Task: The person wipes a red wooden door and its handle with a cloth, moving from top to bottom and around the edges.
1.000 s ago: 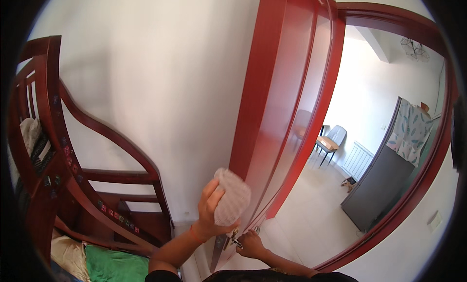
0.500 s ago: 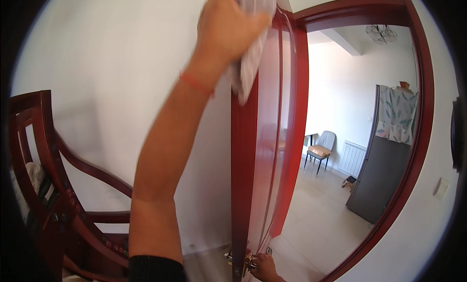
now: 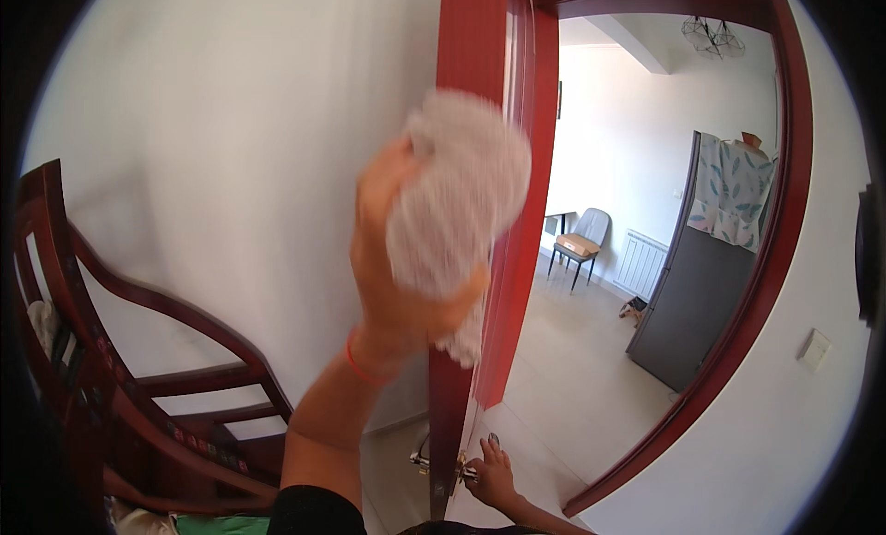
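Note:
A crumpled pale grey-pink cloth [image 3: 459, 198], blurred by motion, is gripped in my raised left hand [image 3: 380, 249]. My fingers and thumb wrap round its side, and one end hangs below the hand. It is in front of the narrow edge of a dark red door [image 3: 472, 37]; whether it touches the wood I cannot tell. Low down, my right hand [image 3: 496, 480] is at the metal door handle [image 3: 467, 472], fingers partly curled about it. Part of the grip is hidden by the hand itself.
A red door frame [image 3: 801, 166] surrounds the opening. Beyond it stand a chair [image 3: 591, 231] with a box, a white radiator [image 3: 640, 264] and a dark grey fridge [image 3: 692, 304] under a leaf-patterned cover. A dark red wooden bed frame [image 3: 166, 304] curves along the left wall.
My left hand has come down with the cloth from the top of the view to mid-height. The view has shifted, and my right hand stays by the handle.

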`<state>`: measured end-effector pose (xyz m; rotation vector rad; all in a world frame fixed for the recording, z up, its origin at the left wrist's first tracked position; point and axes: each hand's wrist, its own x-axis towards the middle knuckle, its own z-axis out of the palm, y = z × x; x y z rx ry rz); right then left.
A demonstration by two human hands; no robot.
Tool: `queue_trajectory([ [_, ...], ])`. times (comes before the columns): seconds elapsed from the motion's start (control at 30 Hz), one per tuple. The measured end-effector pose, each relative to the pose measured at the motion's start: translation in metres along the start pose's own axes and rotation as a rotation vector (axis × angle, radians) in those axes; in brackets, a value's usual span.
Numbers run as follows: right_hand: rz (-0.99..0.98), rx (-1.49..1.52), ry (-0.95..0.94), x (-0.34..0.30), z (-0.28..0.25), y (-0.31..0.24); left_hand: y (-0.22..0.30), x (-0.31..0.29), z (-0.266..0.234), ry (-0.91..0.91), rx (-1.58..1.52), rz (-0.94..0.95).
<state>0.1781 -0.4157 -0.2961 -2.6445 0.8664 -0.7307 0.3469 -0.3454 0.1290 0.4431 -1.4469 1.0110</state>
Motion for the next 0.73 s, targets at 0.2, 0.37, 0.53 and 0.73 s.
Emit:
queue_trajectory([
  [0.2,0.001,-0.039,0.066,-0.020,-0.025,0.023,0.078,-0.111,0.010,-0.127,-0.050,-0.272],
  [0.37,0.123,-0.083,0.130,-0.030,-0.038,0.039,0.120,-0.173,0.029,-0.133,-0.097,-0.293],
  [0.53,0.066,0.419,0.090,-0.037,-0.035,0.103,0.155,-0.214,0.050,-0.200,-0.066,-0.282],
  [0.73,0.447,1.282,-0.275,-0.066,-0.064,0.141,0.169,-0.205,0.072,-0.175,-0.434,-0.554],
])
